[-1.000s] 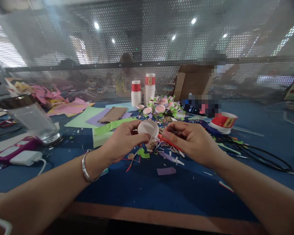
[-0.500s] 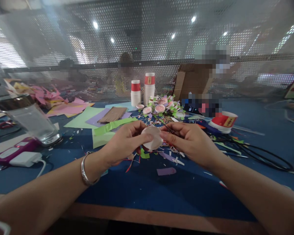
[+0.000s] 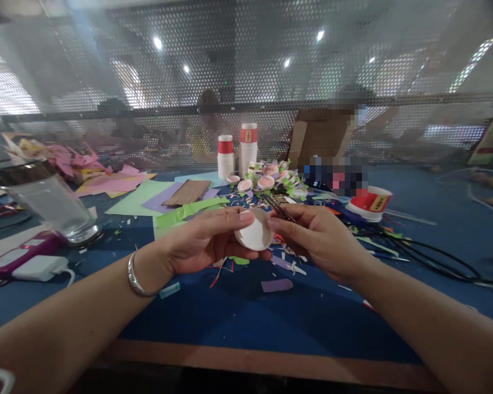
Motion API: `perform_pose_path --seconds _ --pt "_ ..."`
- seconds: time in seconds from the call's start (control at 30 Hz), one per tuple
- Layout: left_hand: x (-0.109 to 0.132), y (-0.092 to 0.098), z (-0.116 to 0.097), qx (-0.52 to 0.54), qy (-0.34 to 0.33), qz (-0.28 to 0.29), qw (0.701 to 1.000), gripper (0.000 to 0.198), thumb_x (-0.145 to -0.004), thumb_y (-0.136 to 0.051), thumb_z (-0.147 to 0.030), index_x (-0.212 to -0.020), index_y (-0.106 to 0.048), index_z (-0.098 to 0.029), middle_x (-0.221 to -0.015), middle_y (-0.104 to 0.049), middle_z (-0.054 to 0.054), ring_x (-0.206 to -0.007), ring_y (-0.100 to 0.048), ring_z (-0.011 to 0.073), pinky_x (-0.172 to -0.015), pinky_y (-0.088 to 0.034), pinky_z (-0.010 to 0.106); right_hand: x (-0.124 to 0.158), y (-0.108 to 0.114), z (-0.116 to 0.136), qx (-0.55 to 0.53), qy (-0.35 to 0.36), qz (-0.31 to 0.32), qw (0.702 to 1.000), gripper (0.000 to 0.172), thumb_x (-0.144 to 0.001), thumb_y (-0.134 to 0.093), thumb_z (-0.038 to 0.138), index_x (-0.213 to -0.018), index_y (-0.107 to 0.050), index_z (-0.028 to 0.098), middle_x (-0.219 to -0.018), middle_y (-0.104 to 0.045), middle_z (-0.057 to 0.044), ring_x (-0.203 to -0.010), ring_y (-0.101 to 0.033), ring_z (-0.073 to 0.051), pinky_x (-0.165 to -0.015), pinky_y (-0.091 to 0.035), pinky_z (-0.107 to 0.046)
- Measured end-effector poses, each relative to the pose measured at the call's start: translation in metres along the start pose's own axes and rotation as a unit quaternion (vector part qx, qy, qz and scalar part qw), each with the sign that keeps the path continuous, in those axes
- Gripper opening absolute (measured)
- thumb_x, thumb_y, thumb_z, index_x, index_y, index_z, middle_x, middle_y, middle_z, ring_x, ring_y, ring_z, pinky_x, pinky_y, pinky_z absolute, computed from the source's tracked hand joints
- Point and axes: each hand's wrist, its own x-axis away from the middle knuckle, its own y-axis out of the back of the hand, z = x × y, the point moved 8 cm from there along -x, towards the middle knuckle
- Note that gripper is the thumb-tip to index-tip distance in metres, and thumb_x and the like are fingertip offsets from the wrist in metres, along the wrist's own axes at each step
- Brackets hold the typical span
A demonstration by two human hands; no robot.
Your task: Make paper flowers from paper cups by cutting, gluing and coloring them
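Over the middle of the table, my left hand grips a white paper disc, the size of a cup's bottom, thumb on its near face and fingers behind. My right hand is closed around a slim dark metal tool with two thin prongs pointing up and left; I cannot tell whether it is tweezers or scissors. The right thumb and fingertips meet the disc's right edge. Beyond the hands lies a heap of cut cup bottoms with pink print and green and purple paper pieces.
Two stacks of paper cups stand at the back. A red and white paper cup sits right, near black cables. Left are a glass jar, a purple power strip and coloured paper sheets. Paper scraps litter the table.
My left hand has shifted its hold, its thumb now higher on the disc and its fingers beneath. The pronged tool in my right hand shows more clearly.
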Motion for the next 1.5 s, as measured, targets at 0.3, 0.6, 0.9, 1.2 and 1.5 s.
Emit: perform_pose_path --seconds 0.3,0.6,0.9,1.2,1.5 --pt "0.0 0.004 -0.004 -0.066 -0.024 0.0 0.998 0.044 -0.074 -0.086 -0.043 -0.101 -0.067 -0.014 -0.095 -0.073 0.008 -0.085 -0.074 0.0182 -0.067 -0.057 0.021 0.002 0.005 0.006 0.015 0.017 -0.017 1.0 0.037 -0.083 -0.075 0.054 -0.091 -0.067 0.02 -0.058 -0.044 0.008 -0.046 -0.03 -0.007 -0.042 -0.02 -0.024" --pt "-0.004 0.008 -0.017 -0.242 -0.141 -0.029 0.959 0.042 -0.074 -0.085 -0.022 -0.102 -0.053 -0.018 -0.083 -0.065 -0.002 -0.073 -0.063 0.0095 -0.066 -0.05 0.02 0.002 0.012 0.013 0.116 0.067 -0.053 0.99 0.039 -0.079 -0.08 0.051 -0.097 -0.067 0.018 -0.077 -0.065 -0.001 -0.062 -0.054 -0.013 -0.055 -0.042 -0.026" --pt "-0.006 0.011 -0.012 -0.313 -0.132 -0.041 0.94 0.039 -0.076 -0.083 -0.031 -0.105 -0.06 -0.018 -0.094 -0.072 0.005 -0.081 -0.068 0.0146 -0.075 -0.053 0.027 0.012 0.009 0.021 0.172 0.142 -0.096 0.97 0.031 -0.084 -0.076 0.042 -0.104 -0.065 0.021 -0.089 -0.071 -0.004 -0.077 -0.065 -0.018 -0.069 -0.053 -0.03" --pt "-0.002 0.002 -0.005 -0.373 -0.107 -0.042 0.921 0.024 -0.09 -0.066 -0.036 -0.103 -0.068 -0.016 -0.083 -0.066 0.002 -0.071 -0.062 0.0109 -0.061 -0.05 0.02 0.01 0.004 0.022 0.202 0.129 -0.061 0.969 0.026 -0.088 -0.07 0.048 -0.088 -0.068 0.023 -0.082 -0.07 -0.003 -0.075 -0.062 -0.019 -0.066 -0.049 -0.031" --pt "-0.002 -0.002 0.003 -0.28 -0.035 -0.036 0.959 0.023 -0.091 -0.06 -0.036 -0.087 -0.067 -0.014 -0.071 -0.068 0.004 -0.052 -0.065 0.0108 -0.04 -0.044 0.016 0.003 0.003 0.01 0.092 0.041 -0.002 0.995 0.033 -0.082 -0.076 0.054 -0.08 -0.071 0.022 -0.075 -0.066 -0.002 -0.064 -0.053 -0.015 -0.056 -0.042 -0.03"
